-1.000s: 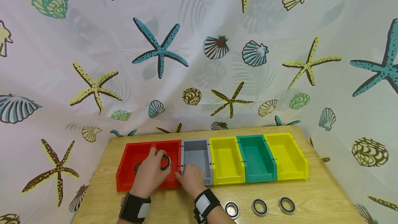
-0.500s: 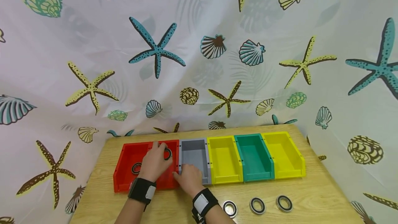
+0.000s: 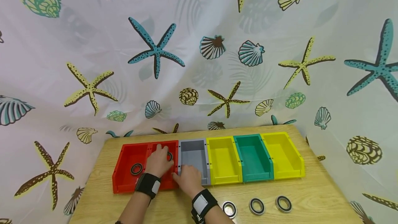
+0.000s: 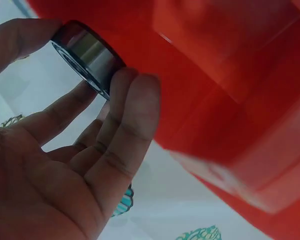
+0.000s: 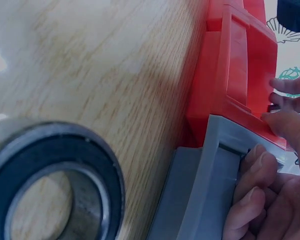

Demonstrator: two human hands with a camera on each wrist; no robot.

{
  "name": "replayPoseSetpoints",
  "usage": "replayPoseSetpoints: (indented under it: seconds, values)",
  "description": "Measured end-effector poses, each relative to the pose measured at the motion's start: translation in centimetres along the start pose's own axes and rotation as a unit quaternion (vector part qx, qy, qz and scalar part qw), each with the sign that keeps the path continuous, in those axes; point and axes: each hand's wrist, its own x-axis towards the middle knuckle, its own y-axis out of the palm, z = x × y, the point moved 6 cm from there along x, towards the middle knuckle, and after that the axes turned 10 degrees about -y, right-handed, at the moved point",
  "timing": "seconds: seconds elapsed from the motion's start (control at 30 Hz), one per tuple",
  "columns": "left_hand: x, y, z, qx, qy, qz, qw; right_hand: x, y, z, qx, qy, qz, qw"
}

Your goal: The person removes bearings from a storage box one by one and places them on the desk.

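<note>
My left hand [image 3: 158, 161] pinches a ball bearing [image 3: 169, 156] between thumb and fingertips, inside the second red bin [image 3: 170, 182]. In the left wrist view the bearing [image 4: 92, 55] stands tilted, its shiny steel rim facing the camera. My right hand [image 3: 190, 179] grips the wall where the second red bin meets the grey bin [image 3: 193, 155]. In the right wrist view its fingers [image 5: 250, 200] curl inside the grey bin and the thumb lies over on the red side. Another bearing [image 3: 136, 169] lies flat in the leftmost red bin [image 3: 124, 186].
Right of the grey bin stand a yellow bin [image 3: 225, 179], a green bin [image 3: 258, 175] and another yellow bin [image 3: 287, 173], joined in a row. On the wooden table [image 3: 298, 213] in front lie three bearings [image 3: 256, 213]. A patterned curtain [image 3: 199, 72] hangs behind.
My left hand has moved right and lower into the second red bin with the bearing, uncovering the bearing in the leftmost bin. My right hand keeps its hold on the bin wall.
</note>
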Motion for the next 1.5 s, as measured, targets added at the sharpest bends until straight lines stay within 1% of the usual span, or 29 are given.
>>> replayPoseSetpoints:
  seconds: [0.4,0.67,1.0,1.27,1.5]
  values:
    - [1.4,2.8,0.8,0.032,-0.010,0.032,0.9989,0.1,0.7,-0.4,-0.002,0.003,0.004,1.0000]
    - [1.8,3.9,1.1,0.037,-0.018,0.049,0.9980,0.2,0.7,-0.5,0.005,0.008,0.002,1.0000]
    - [2.4,5.8,2.3,0.050,-0.018,0.060,0.9968,0.3,0.8,-0.6,0.002,0.013,0.009,0.9999]
    - [2.6,6.2,2.7,0.048,-0.019,0.069,0.9963,0.1,0.6,-0.5,0.005,0.014,0.012,0.9998]
    - [2.9,6.6,3.0,0.051,-0.018,0.070,0.9961,0.1,0.5,-0.4,0.000,0.012,0.011,0.9999]
